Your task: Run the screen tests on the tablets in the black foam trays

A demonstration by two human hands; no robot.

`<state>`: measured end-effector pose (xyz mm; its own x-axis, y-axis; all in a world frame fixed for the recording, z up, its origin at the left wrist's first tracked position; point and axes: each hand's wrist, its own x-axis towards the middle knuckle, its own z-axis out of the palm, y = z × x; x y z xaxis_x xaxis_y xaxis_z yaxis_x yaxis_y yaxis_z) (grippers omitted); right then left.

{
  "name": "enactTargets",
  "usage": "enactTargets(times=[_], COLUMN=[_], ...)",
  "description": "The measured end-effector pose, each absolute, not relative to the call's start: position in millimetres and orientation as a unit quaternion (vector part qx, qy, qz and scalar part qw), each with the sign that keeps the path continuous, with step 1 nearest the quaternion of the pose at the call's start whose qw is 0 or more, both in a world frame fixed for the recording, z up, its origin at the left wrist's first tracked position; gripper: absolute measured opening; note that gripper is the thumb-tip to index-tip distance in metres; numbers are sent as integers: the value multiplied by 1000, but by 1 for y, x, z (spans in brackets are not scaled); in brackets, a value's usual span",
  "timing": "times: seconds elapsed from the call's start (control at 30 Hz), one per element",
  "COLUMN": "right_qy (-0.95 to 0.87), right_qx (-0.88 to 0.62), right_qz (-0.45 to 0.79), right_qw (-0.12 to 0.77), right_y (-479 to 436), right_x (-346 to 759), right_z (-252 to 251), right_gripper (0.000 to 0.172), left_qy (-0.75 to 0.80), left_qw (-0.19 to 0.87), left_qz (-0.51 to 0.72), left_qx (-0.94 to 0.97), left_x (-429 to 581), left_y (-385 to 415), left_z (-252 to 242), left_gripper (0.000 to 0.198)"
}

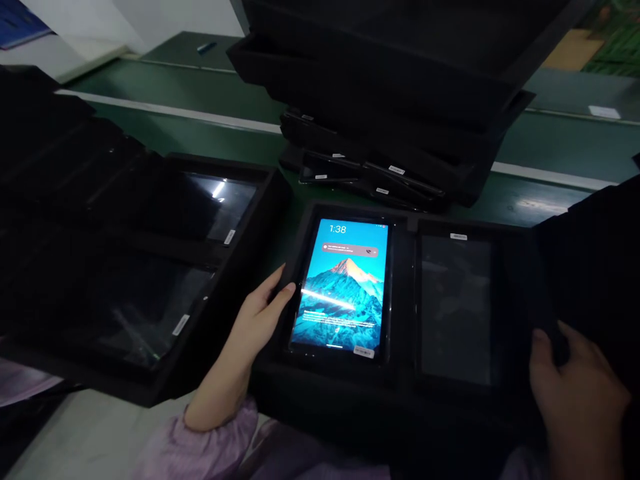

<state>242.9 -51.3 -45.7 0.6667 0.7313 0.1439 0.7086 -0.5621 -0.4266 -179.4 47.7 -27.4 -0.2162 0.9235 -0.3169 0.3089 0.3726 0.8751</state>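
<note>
In front of me is a black two-compartment tray (404, 300). Its left compartment holds a tablet (345, 293) with its screen lit, showing a blue mountain picture and 1:38. A second tablet (456, 313) with a dark screen lies in the right compartment, a small white label at its top. My left hand (263, 317) grips the tray's left edge, thumb on top beside the lit tablet. At the right end, my right hand (575, 373) is closed round the tray's edge; its fingers are partly in shadow.
Left stands another black tray (273, 200) with dark labelled tablets (200, 207). Behind, several tablets (370, 177) lie piled beneath a stack of black trays (390, 73). More black trays rise at far left and right. A green conveyor-like surface (240, 103) with pale rails runs across the back.
</note>
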Motion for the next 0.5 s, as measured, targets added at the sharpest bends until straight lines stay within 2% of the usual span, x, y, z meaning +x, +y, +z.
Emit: enactTargets(times=[0.1,0.27,0.4,0.5], right_qy=[-396,-425,-521,-618], right_qx=[-885,-864,-797,-728], right_qz=[18,9,9,34], right_qw=[243,270,306,295], right_y=[-38,-40,-42,-37], right_x=[239,233,223,222], right_z=[-35,-22,-20,-26], right_gripper=[84,70,50,44], left_qy=[693,682,654,645], left_qw=[472,498,501,470], left_qz=[357,360,341,297], left_qx=[411,396,453,524], left_x=[-172,-163,-162,-166], left_y=[48,49,57,69], left_z=[-24,-10,-8,-15], left_gripper=[80,79,88,106])
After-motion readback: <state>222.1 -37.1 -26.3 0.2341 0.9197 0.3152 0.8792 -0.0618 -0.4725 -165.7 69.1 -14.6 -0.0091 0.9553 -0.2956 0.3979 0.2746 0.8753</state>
